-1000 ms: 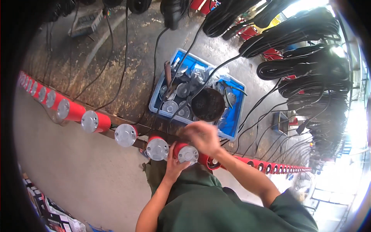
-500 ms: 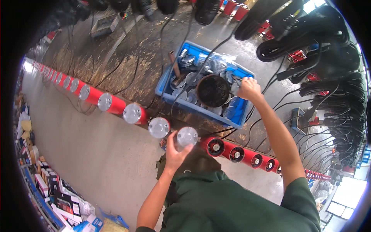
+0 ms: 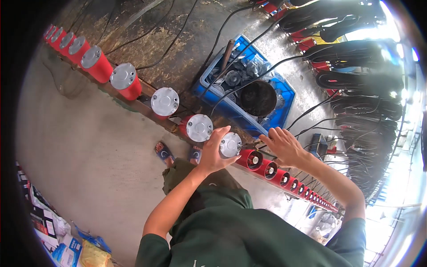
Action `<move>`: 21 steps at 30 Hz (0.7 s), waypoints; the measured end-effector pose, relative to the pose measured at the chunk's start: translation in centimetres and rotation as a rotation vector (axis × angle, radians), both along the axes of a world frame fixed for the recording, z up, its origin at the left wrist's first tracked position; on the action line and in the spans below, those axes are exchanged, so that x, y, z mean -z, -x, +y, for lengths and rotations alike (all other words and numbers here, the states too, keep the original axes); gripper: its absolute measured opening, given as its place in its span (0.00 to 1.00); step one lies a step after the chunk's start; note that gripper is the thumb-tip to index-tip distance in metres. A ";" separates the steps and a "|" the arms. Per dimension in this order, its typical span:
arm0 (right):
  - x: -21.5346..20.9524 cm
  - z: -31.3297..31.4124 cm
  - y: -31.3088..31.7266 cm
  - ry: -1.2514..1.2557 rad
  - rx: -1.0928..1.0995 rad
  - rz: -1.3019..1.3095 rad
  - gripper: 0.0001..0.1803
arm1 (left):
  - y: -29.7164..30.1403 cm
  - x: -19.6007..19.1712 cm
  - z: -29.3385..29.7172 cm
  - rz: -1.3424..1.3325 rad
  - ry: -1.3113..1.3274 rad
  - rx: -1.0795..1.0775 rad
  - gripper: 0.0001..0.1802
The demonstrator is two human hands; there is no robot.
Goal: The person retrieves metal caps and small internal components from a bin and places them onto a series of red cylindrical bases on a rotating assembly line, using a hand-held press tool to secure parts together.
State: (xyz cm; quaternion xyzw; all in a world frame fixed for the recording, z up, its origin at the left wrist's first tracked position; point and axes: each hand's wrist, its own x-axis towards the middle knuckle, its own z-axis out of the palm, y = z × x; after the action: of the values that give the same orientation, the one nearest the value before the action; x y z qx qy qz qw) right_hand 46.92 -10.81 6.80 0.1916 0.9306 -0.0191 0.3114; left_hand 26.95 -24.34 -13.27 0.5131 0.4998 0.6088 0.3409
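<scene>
- The capped motor point(image 3: 230, 145) is gripped by the left hand point(image 3: 212, 153), fingers curled round its side; it sits in the row on the rail point(image 3: 143, 107), between a capped neighbour point(image 3: 199, 127) and the open motors point(image 3: 253, 159) to the right.
- The right hand point(image 3: 284, 147) is held open and empty, fingers spread, just above the open motors and near the blue crate point(image 3: 271, 122).
- If the grey cap is only resting on the motor, it could be knocked askew by the left thumb, since the grip is taken close to its rim.
- The motor could be tipped off the narrow rail if pushed sideways; the sandalled feet point(image 3: 165, 153) lie just below.
- Black cables point(image 3: 231, 95) run across the crate towards the row; one could be snagged by the right hand if it is moved to the crate.
- Loose parts in the crate could be spilled if a cable is dragged.
</scene>
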 end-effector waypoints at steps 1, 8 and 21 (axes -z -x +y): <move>0.1 0.4 0.3 -0.004 -0.004 -0.016 0.44 | 0.1 0.0 0.0 -0.004 -0.018 0.000 0.52; -1.0 2.6 3.9 -0.218 -0.435 -0.038 0.25 | 0.5 0.3 0.4 -0.036 -0.037 -0.017 0.45; -2.3 3.7 6.6 0.039 -0.351 -0.160 0.28 | 0.7 0.6 0.3 -0.025 -0.082 -0.057 0.45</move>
State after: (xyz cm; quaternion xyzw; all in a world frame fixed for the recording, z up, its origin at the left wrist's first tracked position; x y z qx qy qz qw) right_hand 40.28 -7.15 9.06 0.0212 0.9213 0.0329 0.3868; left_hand 26.28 -24.08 -13.87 0.5044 0.4846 0.6447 0.3084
